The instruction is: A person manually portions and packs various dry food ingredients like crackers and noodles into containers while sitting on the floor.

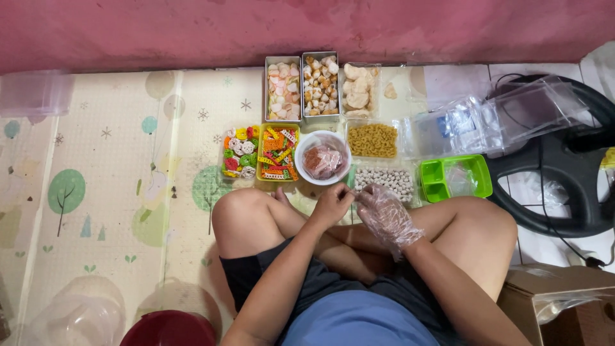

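I sit cross-legged on a patterned floor mat. My right hand [384, 214] wears a thin clear plastic glove. My bare left hand [330, 205] pinches the glove at the right hand's fingertips, above my crossed legs. Just ahead of both hands stands a white bowl [306, 146] holding a bag of pinkish food. Beside it lies a clear tray of small round beige balls [386, 180].
Metal tins of pale snacks [283, 91] [319, 86], a clear tray of pale pieces [359, 90], trays of coloured crackers [239, 154] [278, 154] and yellow curls [372, 140] sit ahead. A green divided tray [451, 176], clear packs [487, 118], a black steering wheel [564, 173], a cardboard box [564, 301] lie right. A red bowl [170, 328] is near left.
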